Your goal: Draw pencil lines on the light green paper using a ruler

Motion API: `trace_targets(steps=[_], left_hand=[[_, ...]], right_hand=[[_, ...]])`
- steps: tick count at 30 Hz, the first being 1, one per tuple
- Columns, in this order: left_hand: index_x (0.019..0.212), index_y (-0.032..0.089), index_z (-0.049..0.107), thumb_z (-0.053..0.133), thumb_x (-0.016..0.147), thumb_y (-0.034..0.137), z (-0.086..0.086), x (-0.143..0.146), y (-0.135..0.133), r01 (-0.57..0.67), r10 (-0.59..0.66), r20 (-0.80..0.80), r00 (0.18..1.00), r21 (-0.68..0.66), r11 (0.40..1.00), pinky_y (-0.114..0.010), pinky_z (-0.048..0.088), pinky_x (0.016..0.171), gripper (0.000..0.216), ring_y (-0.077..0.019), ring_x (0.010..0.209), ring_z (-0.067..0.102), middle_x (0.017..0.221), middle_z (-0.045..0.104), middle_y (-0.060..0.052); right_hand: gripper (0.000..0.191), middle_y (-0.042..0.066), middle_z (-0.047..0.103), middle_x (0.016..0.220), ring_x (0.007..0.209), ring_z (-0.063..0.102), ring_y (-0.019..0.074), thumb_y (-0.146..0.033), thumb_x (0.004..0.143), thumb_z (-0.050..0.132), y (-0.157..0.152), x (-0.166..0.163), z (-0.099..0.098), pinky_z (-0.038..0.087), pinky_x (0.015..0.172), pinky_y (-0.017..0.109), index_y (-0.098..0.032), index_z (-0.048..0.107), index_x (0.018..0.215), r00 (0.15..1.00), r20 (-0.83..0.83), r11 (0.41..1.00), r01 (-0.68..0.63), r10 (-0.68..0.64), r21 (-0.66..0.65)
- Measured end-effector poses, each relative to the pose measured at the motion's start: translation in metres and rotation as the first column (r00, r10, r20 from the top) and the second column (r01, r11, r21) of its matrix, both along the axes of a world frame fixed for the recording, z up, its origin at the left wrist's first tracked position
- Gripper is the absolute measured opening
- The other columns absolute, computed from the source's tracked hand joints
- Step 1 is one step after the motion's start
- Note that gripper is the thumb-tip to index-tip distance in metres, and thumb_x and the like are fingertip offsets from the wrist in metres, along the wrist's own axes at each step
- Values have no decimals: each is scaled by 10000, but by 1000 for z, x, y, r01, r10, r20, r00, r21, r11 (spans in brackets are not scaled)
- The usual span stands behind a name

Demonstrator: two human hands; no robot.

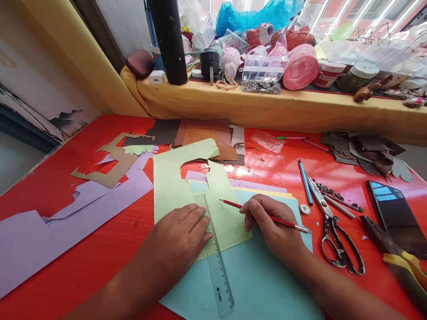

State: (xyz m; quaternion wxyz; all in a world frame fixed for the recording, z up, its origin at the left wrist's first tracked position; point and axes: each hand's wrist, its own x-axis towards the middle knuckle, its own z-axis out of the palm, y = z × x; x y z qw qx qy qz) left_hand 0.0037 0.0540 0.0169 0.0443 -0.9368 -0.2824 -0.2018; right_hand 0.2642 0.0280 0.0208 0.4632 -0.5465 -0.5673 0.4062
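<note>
My left hand [180, 238] lies flat, fingers stretched, pressing a clear plastic ruler [216, 260] onto a pale green sheet of paper [173, 182]. The green sheet has faint grid lines drawn near the ruler. My right hand [271, 222] is closed around a red pencil [283, 221], whose tip points left and rests on the green paper just right of the ruler. Under the green sheet lies a light blue sheet [256, 280], with yellow and lilac sheets showing at its far edge.
Scissors [333, 233], a blue pen [305, 181], a phone [395, 215] and pliers [393, 251] lie to the right on the red table [83, 262]. Lilac paper [50, 231] and tan cut-outs [113, 164] lie left. Brown leather pieces [207, 133] lie behind. The yellow sill [267, 109] holds clutter.
</note>
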Motion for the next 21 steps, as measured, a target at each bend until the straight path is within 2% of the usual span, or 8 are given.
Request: trace_targets(steps=[7, 13, 21], left_hand=[[1270, 71, 751, 494, 1169, 248, -8, 4, -6, 21, -21, 12, 1000, 2, 1000, -485, 664, 1000, 327, -336, 1186, 779, 1293, 805, -171], [1355, 82, 717, 499, 1172, 291, -12, 6, -8, 21, -22, -27, 999, -18, 1000, -482, 642, 1035, 353, -337, 1262, 747, 1378, 771, -184], [1349, 87, 710, 490, 1177, 292, -13, 6, -8, 17, -17, -35, 999, 1, 1000, -492, 643, 1039, 346, -341, 1248, 754, 1369, 773, -187]], right_hand=[[547, 15, 702, 615, 556, 610, 173, -654, 1091, 614, -1, 0, 0, 480, 549, 289, -206, 792, 831, 1000, 5, 1000, -1, 1, -7], [543, 17, 698, 617, 561, 612, 179, -657, 1085, 624, 0, 0, 0, 483, 558, 300, -208, 790, 829, 1000, 9, 1000, 1, -1, -6], [547, 16, 686, 615, 567, 613, 186, -667, 1080, 621, 1, -1, 2, 473, 560, 312, -215, 777, 815, 1000, 15, 1000, -6, 6, -20]])
